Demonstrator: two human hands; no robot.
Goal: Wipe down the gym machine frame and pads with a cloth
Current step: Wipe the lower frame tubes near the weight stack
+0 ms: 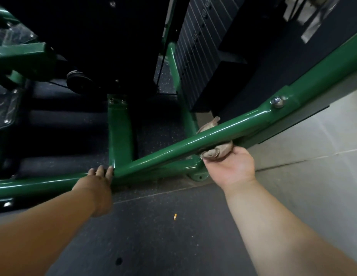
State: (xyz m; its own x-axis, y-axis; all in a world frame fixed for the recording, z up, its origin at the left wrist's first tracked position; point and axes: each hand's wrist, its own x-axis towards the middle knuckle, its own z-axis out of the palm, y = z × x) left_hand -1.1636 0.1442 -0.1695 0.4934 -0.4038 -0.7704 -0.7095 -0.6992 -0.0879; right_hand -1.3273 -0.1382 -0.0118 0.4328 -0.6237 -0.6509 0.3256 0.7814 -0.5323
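The right hand grips a bunched grey-brown cloth against the underside of a glossy green frame tube that slants up from the lower left toward the upper right. The fingers curl up under the tube and are hidden behind it; the thumb side and palm face the camera. A second fold of the same cloth shows above the tube, on its far side, so the cloth wraps around the tube at that spot. This is near the lower end of the slanted tube, just above the green floor foot where the frame meets the ground.

The left hand rests on the junction where the slanted tube meets the low horizontal green rail and a short green upright. Its fingers lie fairly straight over the joint and hold nothing.

Higher on the slanted tube a silver bolt head sits at a collar. Behind the tube stands the black weight stack with its numbered plates, beside a green guide post. At the left edge are more green frame parts and a dark textured footplate. The floor is dark speckled rubber near the person, with pale tile to the right. A small orange scrap lies on the rubber between the two forearms.
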